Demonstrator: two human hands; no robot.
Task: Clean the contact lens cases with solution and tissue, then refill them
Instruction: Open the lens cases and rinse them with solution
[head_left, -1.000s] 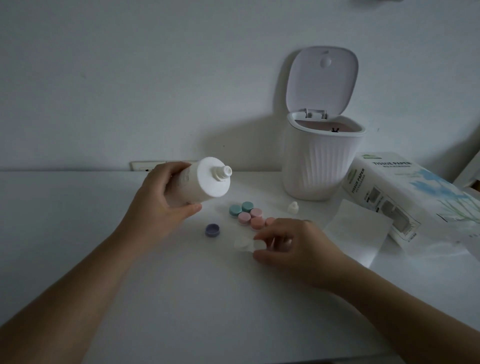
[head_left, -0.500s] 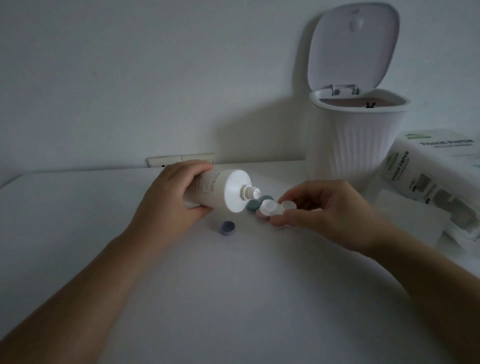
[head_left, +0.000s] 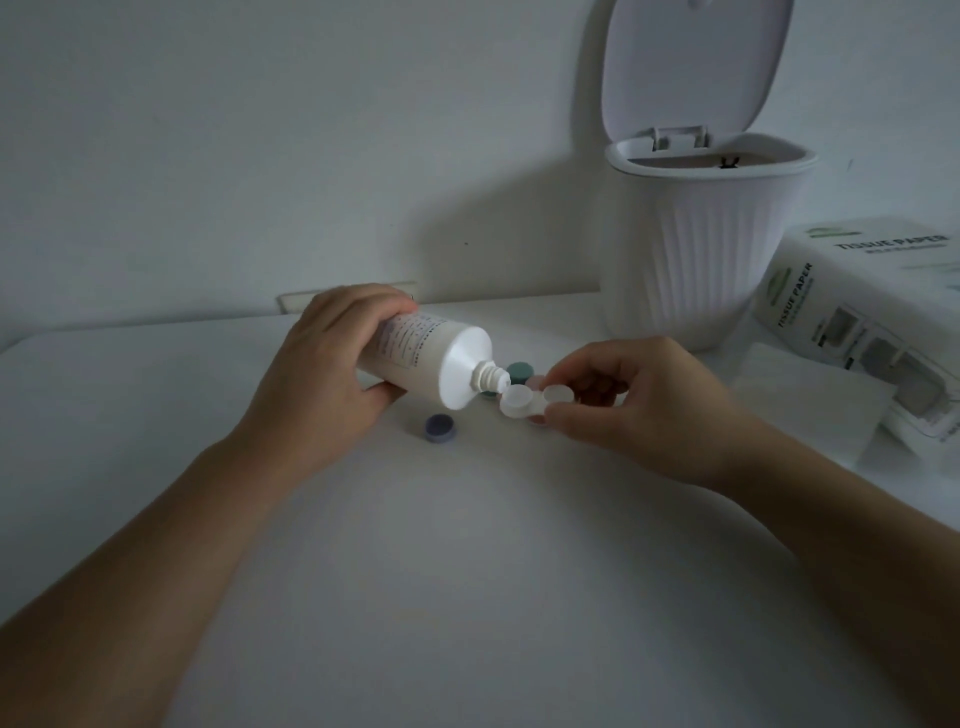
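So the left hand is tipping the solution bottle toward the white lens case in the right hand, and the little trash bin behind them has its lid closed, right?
Not quite: the head view shows the trash bin with its lid flipped up, open. The rest holds: the left hand tips the solution bottle toward the white lens case pinched in the right hand.

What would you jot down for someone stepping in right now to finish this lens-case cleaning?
Left hand: firm grip on the solution bottle, uncapped, nozzle tipped at the case.
Right hand: pinches the open white lens case above the table.
Coloured caps and one purple cap lie on the table; a tissue sheet is beside the tissue box; the bin is open.
Done: caps off. Left: rinse, wipe, refill, recap.
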